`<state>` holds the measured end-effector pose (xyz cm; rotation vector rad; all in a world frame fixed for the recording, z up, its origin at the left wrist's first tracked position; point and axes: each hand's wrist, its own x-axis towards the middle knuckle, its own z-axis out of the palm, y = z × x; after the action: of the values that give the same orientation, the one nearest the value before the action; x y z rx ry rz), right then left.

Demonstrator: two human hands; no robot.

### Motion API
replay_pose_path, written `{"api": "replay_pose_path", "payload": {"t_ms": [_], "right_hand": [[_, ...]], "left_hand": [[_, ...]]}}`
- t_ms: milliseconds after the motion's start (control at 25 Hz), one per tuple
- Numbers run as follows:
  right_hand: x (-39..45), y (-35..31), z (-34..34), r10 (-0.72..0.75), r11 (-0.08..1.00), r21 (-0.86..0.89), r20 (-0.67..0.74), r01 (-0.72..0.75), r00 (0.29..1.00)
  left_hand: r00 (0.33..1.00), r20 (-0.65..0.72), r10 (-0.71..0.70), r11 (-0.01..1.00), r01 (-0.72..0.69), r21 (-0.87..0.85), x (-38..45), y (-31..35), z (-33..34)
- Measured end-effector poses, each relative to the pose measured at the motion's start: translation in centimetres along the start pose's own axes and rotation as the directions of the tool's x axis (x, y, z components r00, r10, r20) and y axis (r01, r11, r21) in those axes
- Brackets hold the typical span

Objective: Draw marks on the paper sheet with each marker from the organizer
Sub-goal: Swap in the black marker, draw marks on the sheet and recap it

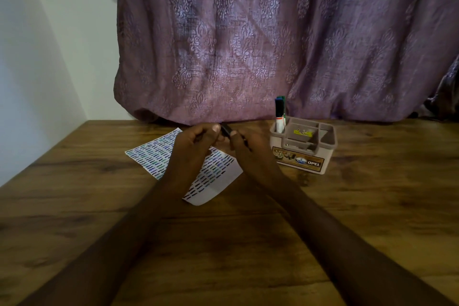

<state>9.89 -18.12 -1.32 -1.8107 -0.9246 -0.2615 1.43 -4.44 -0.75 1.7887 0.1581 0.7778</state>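
A white paper sheet (154, 154) covered in rows of short dark, blue and green marks lies tilted on the wooden table. Above it both hands meet around a black marker (226, 129). My left hand (196, 141) curls its fingers around one end, thumb up. My right hand (248, 146) grips the other end; most of the marker is hidden inside the hands. To the right stands a beige organizer (304, 156) with upright markers (280, 113) in its left compartment, blue and green caps showing.
A wooden table (223, 243) fills the foreground. A purple patterned curtain (273, 45) hangs behind the table's far edge. A white wall (49, 45) stands at the left. The organizer's middle tray holds a small yellow item (301, 132).
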Motion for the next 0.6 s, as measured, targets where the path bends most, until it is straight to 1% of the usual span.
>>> {"api": "replay_pose_path", "payload": {"t_ms": [80, 240, 360, 480, 600], "right_hand": [[-0.06, 0.16, 0.14, 0.021, 1.000, 0.010, 0.090, -0.022, 0.996], [0.14, 0.32, -0.31, 0.108, 0.991, 0.062, 0.183, -0.121, 0.977], [-0.02, 0.05, -0.32, 0.151, 0.968, 0.154, 0.277, -0.199, 0.949], [-0.17, -0.12, 0.00, 0.201, 0.933, 0.237, 0.281, -0.270, 0.939], [-0.20, -0.26, 0.29, 0.231, 0.931, 0.224, 0.250, -0.288, 0.940]], "left_hand": [[0.999, -0.006, -0.039, 0.999, 0.039, -0.011, 0.01, -0.09, -0.16], [0.994, 0.009, -0.105, 0.994, 0.106, -0.027, -0.03, -0.46, -0.10], [0.991, 0.017, -0.135, 0.989, 0.136, -0.066, -0.20, -0.53, -0.02], [0.982, -0.006, -0.187, 0.977, 0.185, -0.107, -0.24, -0.58, -0.08], [0.973, -0.035, -0.228, 0.967, 0.221, -0.128, -0.22, -0.59, -0.02]]}}
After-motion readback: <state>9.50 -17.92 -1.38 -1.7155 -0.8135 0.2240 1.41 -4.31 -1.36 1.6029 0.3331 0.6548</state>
